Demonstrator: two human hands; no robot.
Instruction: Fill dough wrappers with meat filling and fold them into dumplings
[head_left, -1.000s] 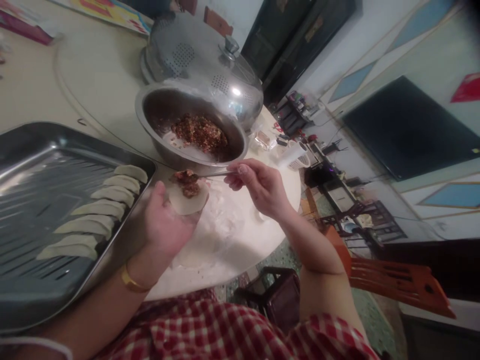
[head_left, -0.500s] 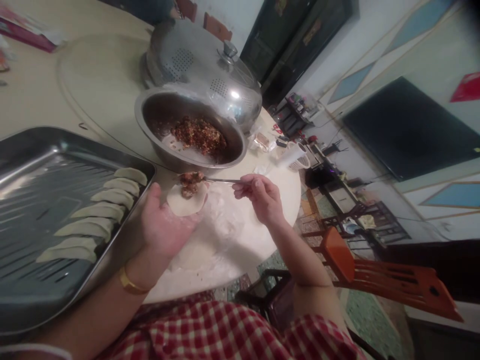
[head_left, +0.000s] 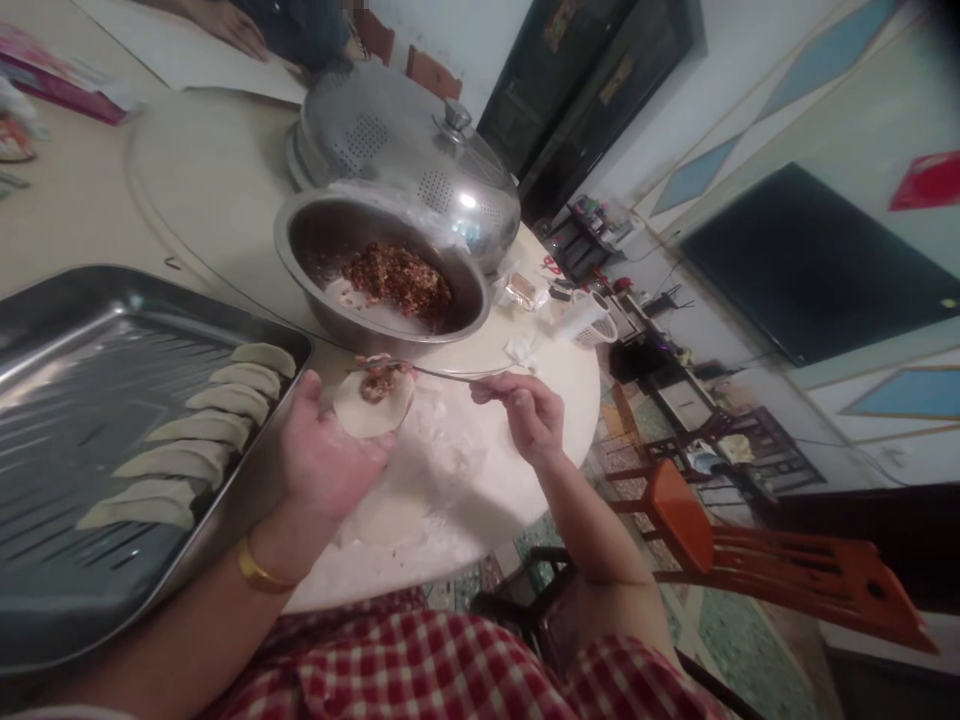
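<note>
My left hand (head_left: 330, 465), palm up with the thumb raised, supports a round dumpling wrapper (head_left: 364, 418) on its fingers. A clump of dark minced filling (head_left: 377, 386) lies on the upper half of the wrapper. In my right hand (head_left: 534, 412) a metal spoon (head_left: 444, 375) is pinched by its handle, its bowl end down at the filling. Just beyond stands a steel mixing bowl (head_left: 341, 322) with more minced filling (head_left: 401, 282) heaped inside. To the left, several folded dumplings (head_left: 199, 428) line the right side of a metal tray (head_left: 90, 375).
Behind the bowl sits a large perforated steel lid (head_left: 405, 130) with a knob. A floury plastic sheet (head_left: 450, 440) lies right of my left hand. A paper roll (head_left: 581, 318) stands near the table's right edge, an orange chair (head_left: 679, 515) beyond. Another person's hand (head_left: 232, 25) rests at the far side.
The spoon has come down onto the wrapper, and the filling has passed from it onto the dough. My right hand has dipped slightly. Another person's hand has come into view at top left.
</note>
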